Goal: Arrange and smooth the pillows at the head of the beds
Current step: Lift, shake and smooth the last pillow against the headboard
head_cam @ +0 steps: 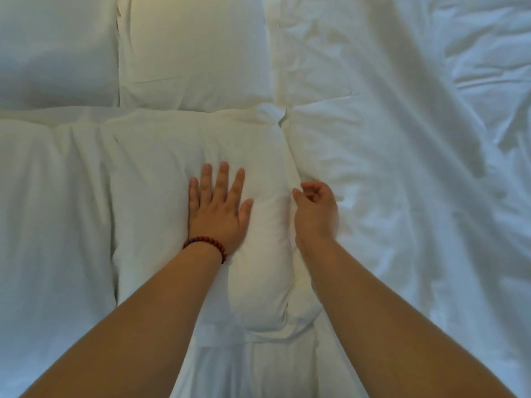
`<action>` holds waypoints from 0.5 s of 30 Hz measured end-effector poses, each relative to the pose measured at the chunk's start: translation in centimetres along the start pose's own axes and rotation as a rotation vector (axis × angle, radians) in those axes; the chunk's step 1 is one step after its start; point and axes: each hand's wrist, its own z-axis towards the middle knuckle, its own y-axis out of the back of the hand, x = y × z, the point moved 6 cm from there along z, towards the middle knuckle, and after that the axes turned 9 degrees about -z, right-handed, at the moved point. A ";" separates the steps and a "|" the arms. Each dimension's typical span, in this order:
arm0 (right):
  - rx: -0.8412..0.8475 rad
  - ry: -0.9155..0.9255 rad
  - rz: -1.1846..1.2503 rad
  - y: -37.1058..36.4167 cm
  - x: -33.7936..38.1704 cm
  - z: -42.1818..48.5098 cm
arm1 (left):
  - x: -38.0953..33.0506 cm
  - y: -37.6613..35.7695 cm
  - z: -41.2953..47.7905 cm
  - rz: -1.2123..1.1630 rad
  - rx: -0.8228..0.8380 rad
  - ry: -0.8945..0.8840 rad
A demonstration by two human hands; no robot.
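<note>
1. The near pillow point(161, 182) lay on the bed, lengthwise away from the person, just in front of two more white pillows.
2. Those two, the middle pillow point(195, 53) and the left pillow point(54, 53), sat side by side at the top of the view, edges touching.
3. The left hand point(219, 209) lay flat on top of the near pillow, palm down and fingers straight and slightly spread, so its grip was open and held nothing.
4. A bracelet point(205, 245) of dark red beads (with one blue bead) circled the left wrist.
5. The right hand point(314, 209) was at the right edge of the near pillow, with fingers curled and the thumb towards the pillowcase. It was blurred, and I cannot tell whether its grip had caught any fabric.
6. A wrinkled white sheet point(402, 168) covered the bed to the right of the pillows, creased most heavily towards the far right.
7. More white bedding point(51, 211) lay bunched against the left side of the near pillow.
</note>
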 end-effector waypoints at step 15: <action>0.030 0.016 -0.102 -5.6 7.9 7.7 | 1.6 2.0 9.7 0.058 0.203 -0.017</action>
